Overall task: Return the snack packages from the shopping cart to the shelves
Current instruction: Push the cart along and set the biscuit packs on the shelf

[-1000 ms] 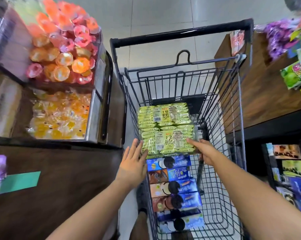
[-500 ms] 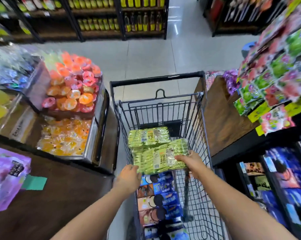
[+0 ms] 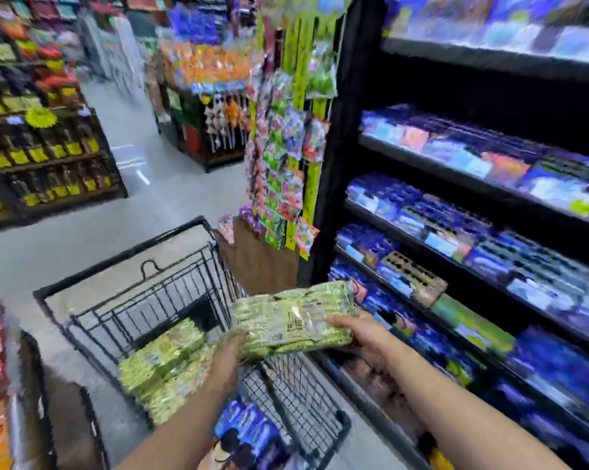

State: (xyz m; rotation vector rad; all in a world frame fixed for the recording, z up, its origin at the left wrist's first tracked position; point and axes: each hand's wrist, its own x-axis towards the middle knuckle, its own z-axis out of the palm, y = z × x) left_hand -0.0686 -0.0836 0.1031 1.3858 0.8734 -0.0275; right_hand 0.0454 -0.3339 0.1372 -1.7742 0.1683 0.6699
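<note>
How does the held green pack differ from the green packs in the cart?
The held green pack is raised above the shopping cart rim, gripped at its ends by the left hand and right hand; the green packs in the cart lie low in the basket. The held one is single; those form a heap. Both share green wrappers.

Black wire cart [image 3: 171, 293] holds green snack packs [image 3: 164, 368] and blue packages [image 3: 249, 432].

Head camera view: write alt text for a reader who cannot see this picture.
A left hand and right hand hold a green snack pack over a black shopping cart, beside dark shelves of blue packets. More green packs lie in the cart.
</note>
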